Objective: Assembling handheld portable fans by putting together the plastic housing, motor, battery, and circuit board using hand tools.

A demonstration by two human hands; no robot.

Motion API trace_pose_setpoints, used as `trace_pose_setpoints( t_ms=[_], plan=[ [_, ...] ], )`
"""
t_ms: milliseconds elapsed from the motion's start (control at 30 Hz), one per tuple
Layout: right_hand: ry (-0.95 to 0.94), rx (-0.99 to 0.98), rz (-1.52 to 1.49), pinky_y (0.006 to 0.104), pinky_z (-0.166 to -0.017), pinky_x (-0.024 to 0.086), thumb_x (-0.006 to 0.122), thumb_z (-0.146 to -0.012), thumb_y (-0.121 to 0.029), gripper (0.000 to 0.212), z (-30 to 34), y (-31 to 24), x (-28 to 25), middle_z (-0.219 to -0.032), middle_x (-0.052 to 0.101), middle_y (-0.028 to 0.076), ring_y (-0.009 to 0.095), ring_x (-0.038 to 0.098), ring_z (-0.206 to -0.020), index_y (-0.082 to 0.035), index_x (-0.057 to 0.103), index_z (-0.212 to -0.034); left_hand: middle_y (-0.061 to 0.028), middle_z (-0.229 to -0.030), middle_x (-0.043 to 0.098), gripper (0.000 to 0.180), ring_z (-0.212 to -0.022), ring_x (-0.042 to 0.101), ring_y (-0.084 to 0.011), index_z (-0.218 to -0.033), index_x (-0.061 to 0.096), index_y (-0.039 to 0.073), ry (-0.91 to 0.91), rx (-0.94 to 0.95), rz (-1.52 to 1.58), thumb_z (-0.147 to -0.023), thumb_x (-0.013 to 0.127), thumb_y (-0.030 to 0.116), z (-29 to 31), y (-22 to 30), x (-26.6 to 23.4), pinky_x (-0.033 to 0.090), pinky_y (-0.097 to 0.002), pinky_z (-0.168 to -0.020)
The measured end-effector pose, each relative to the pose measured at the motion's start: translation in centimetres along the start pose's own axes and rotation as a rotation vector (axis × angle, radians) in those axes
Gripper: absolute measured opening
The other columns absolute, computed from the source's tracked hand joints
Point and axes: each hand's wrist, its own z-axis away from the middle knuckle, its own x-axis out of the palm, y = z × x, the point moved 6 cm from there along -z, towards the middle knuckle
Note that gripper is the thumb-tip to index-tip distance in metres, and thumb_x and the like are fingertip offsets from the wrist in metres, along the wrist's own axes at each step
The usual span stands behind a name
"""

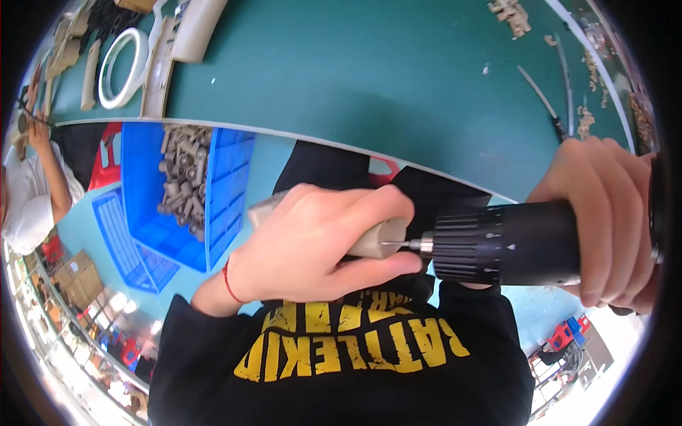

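My left hand (312, 245) is wrapped round a beige-grey plastic part (383, 238), whose rounded end shows between thumb and index finger. The part's other end sticks out past my knuckles; its middle is hidden by the hand. In my right hand (604, 220) is a black power drill (526, 245), lying level and aimed to the left. Its thin metal bit (398, 243) meets the exposed end of the part. How deep the tip sits I cannot tell. The drill's handle is mostly hidden by my fingers and the picture's rim.
Beyond my hands is a green worktable (341, 85). A blue crate (229, 192) of grey plastic pieces (186, 177) stands left, beside another blue basket (121, 234). On the table are a tape roll (106, 74), a screwdriver (543, 103) and small beige pieces (513, 18). Another person's arm (51, 160) is far left.
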Motion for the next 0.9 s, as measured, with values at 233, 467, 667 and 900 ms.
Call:
trace_pose_setpoints(
  t_ms=[233,467,667,900],
  plan=[
    [0.081,-0.133,0.316,0.0231,-0.061,0.039,0.064,-0.074,-0.013,0.021,-2.0,-1.7,1.0,-0.058,0.046,-0.005,0.007,0.044,-0.052,-0.007,0.056,-0.092,-0.0066,-0.068,0.053,0.025,-0.058,0.051,-0.0178,-0.088,0.057,0.002,0.139,-0.115,0.39,-0.09,0.061,0.027,1.3,-2.2,-0.5,0.041,-0.0278,-0.056],
    [-0.004,-0.243,0.515,0.0317,-0.058,0.038,0.05,-0.087,-0.023,0.031,-2.3,-1.0,-0.4,-0.065,0.047,-0.001,0.012,0.042,-0.055,-0.006,0.06,-0.111,-0.0044,-0.063,0.052,0.052,-0.054,0.051,-0.0133,-0.077,0.056,0.001,0.161,-0.112,0.441,-0.095,0.042,0.048,0.6,-1.9,1.1,0.037,-0.0262,-0.051],
    [0.033,-0.333,0.632,0.031,-0.054,0.038,0.05,-0.084,-0.021,0.03,-2.0,-1.1,-0.1,-0.063,0.043,0.0,0.011,0.039,-0.05,-0.006,0.057,-0.11,0.0001,-0.067,0.056,0.018,-0.058,0.051,-0.0058,-0.086,0.057,0.003,0.302,-0.062,0.359,-0.079,0.072,0.009,0.4,-1.5,0.2,0.037,-0.0206,-0.054],
    [0.026,-0.18,0.121,0.0272,-0.055,0.042,0.058,-0.084,-0.021,0.026,-2.0,-1.4,2.1,-0.064,0.051,-0.002,0.01,0.048,-0.053,-0.004,0.053,-0.103,0.0043,-0.061,0.055,0.033,-0.058,0.048,-0.0006,-0.107,0.063,0.001,0.452,-0.044,0.398,-0.077,0.073,-0.005,-1.5,-0.1,-1.1,0.035,-0.0177,-0.055]
  ],
)
